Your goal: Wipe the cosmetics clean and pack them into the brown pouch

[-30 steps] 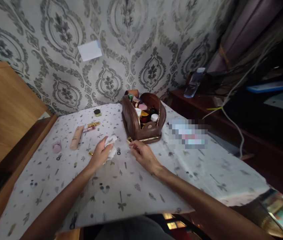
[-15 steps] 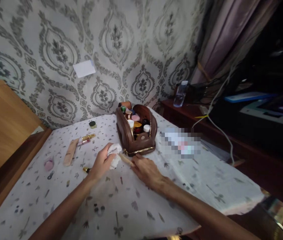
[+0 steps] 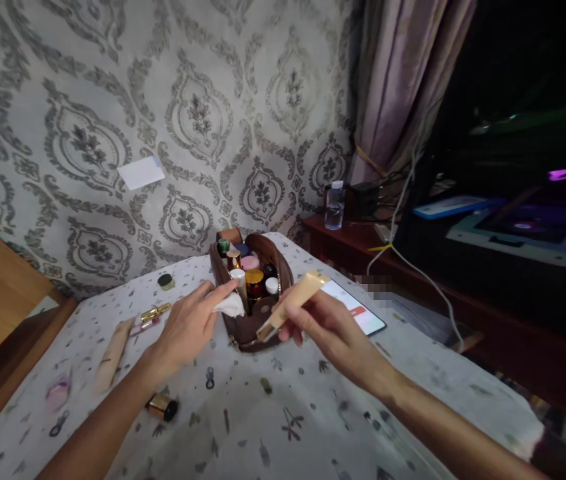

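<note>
A brown cosmetic bag (image 3: 237,330) stands unzipped on the patterned cloth, packed with several jars and bottles. My left hand (image 3: 187,327) holds a crumpled white tissue (image 3: 231,305) at the bag's left side, its index finger stretched toward a white-capped tube (image 3: 238,277) inside. Whether that finger touches the tube I cannot tell. In front of the bag's right side, my right hand (image 3: 323,320) grips a beige cosmetic tube (image 3: 297,298), tilted with one end up to the right. Its fingers partly hide the tube and the bag.
Left on the cloth (image 3: 243,440) lie a long beige tube (image 3: 114,357), a gold tube (image 3: 155,311), a lip gloss (image 3: 145,326), a pink item (image 3: 57,393), a dark-green jar (image 3: 165,281) and a gold-black bottle (image 3: 163,406). A phone (image 3: 357,310) lies right; a water bottle (image 3: 334,207) stands behind.
My right hand has lifted the beige tube up and right, in front of the bag. My left hand with the tissue has moved apart from it, index finger extended. The view has shifted right.
</note>
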Motion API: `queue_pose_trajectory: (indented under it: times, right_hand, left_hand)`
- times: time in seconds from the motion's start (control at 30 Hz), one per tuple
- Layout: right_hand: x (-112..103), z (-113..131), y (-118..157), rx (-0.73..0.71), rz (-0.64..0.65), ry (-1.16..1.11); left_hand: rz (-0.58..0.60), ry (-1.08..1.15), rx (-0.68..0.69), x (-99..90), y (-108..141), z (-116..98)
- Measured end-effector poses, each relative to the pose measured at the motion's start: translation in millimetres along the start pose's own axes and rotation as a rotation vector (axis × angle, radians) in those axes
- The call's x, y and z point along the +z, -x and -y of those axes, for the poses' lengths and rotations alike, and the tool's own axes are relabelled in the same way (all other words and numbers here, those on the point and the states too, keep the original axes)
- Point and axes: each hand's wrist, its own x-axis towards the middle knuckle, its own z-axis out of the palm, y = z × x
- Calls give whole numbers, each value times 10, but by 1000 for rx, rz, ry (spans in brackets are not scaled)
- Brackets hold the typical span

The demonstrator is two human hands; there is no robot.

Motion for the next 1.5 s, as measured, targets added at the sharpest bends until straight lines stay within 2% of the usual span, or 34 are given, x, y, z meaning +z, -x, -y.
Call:
queue_pose_trajectory:
  times: [0.13,0.23,0.33,0.43,0.57,0.83,0.97,1.13,1.3,1.5]
  right_hand:
    - [-209,162,-340,-135,-71,122]
    - [-269,194,-653,-234,-112,128]
    - [-250,170,-1006,-315,-103,90]
    - [-173,102,-1325,-356,-42,110]
    - [-55,-28,-1576,-354,48,201]
    - [-40,-105,-1677,-408,14,336]
    - [-40,-108,-1631,-348,-26,439]
    - [39,-132,-1621,-280,75,517]
    - [127,-183,-1689,-224,223,581]
    - [169,-272,-1691,-186,284,593]
  left_hand:
    - [58,-246,85,30,-69,20]
    - [48,-336,130,90,-20,62]
    - [1,-340,153,175,33,94]
    - [-44,-320,145,264,58,111]
    - [-85,-328,152,334,58,126]
    - [-85,-302,163,341,46,140]
    - [-86,-317,167,339,44,130]
    - [-78,-341,183,285,16,70]
    - [-55,-342,250,110,-139,-94]
    - [150,-456,354,-34,-493,-240]
